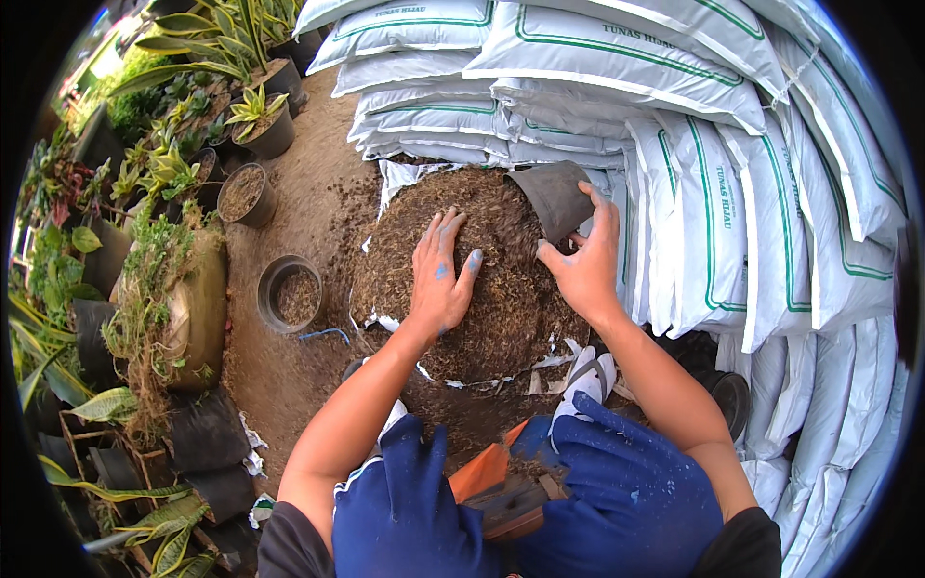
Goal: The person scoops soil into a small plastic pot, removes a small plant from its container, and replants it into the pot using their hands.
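A mound of brown, fibrous potting soil [501, 328] lies in front of my knees, with torn white plastic showing at its edges. My left hand [441, 275] rests flat on the mound's left part, fingers stretched out and blue stains on the skin. At the mound's far right, my right hand [590, 255] grips the rim of a dark plant pot [551, 197], thumb on one side and fingers on the other. The pot is tipped on its side with its mouth against the soil, so what is inside it is hidden.
Stacked white sacks [626, 67] with green lines rise behind the mound and along the right. To the left on bare ground stand a soil-filled pot [291, 295] and another pot [247, 196]. Potted plants [173, 173] line the far left. A dark round container [729, 400] sits beside my right arm.
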